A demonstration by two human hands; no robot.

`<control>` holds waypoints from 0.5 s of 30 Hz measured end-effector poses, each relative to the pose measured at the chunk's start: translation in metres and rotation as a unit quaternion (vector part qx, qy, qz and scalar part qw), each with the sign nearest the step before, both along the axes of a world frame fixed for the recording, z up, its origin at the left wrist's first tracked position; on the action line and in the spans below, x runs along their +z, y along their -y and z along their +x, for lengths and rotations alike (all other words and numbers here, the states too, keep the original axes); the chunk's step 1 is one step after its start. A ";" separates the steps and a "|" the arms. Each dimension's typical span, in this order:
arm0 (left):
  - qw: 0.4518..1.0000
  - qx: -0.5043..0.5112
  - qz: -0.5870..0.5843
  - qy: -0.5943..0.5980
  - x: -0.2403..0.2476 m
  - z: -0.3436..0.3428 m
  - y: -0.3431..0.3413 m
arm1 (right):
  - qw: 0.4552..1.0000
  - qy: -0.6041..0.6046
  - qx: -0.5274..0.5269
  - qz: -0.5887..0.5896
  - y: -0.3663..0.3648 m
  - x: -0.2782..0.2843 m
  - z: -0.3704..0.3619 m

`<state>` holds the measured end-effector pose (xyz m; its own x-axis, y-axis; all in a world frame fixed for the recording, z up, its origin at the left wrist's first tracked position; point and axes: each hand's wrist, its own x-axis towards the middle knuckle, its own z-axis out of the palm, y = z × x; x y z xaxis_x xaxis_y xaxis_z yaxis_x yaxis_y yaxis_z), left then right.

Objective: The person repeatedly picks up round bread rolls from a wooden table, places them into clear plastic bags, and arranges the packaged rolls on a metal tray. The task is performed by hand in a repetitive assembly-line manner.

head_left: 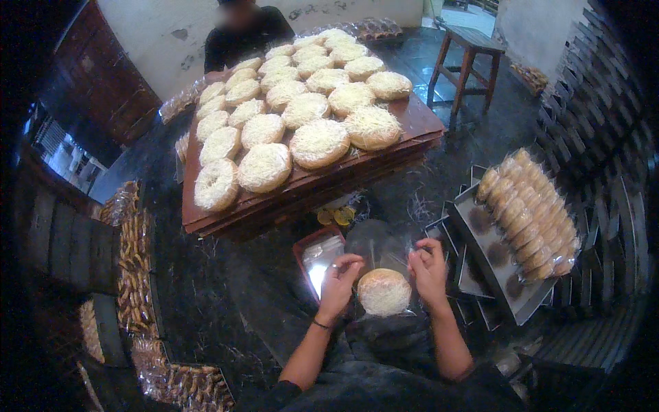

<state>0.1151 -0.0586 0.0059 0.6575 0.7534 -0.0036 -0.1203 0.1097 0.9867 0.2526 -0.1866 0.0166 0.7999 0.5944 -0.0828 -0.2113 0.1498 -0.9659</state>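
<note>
A round bun topped with shredded cheese (384, 292) sits low inside a clear plastic bag (386, 255) over my lap. My left hand (341, 278) pinches the bag's upper left edge. On the other side, my right hand (428, 269) has its fingers closed on the upper right edge, so the bag's mouth is stretched between them. Just left of the bag lies a red-rimmed tray (299, 255) with a stack of clear plastic bags (320, 257) in it.
Many cheese-topped buns (320, 142) cover a stack of brown boards (429, 130) ahead. At right, wrapped bread (532, 213) rests on metal trays (525, 309). Packed bread (135, 268) lines the left floor. A wooden stool (469, 41) stands far right; a person (244, 34) sits beyond the boards.
</note>
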 end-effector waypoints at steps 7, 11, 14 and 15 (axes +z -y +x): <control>0.997 0.015 -0.052 -0.050 0.003 0.015 0.005 | 0.995 0.049 0.056 -0.066 0.003 -0.015 0.008; 0.997 0.023 -0.076 0.013 0.009 0.016 0.001 | 0.988 0.100 0.105 -0.059 0.003 -0.007 0.020; 0.998 0.018 0.058 0.031 0.038 0.019 -0.010 | 0.963 0.237 0.104 -0.079 0.005 0.032 0.034; 0.994 0.023 0.098 0.050 0.052 0.018 -0.010 | 0.963 0.239 0.093 -0.079 0.007 0.039 0.034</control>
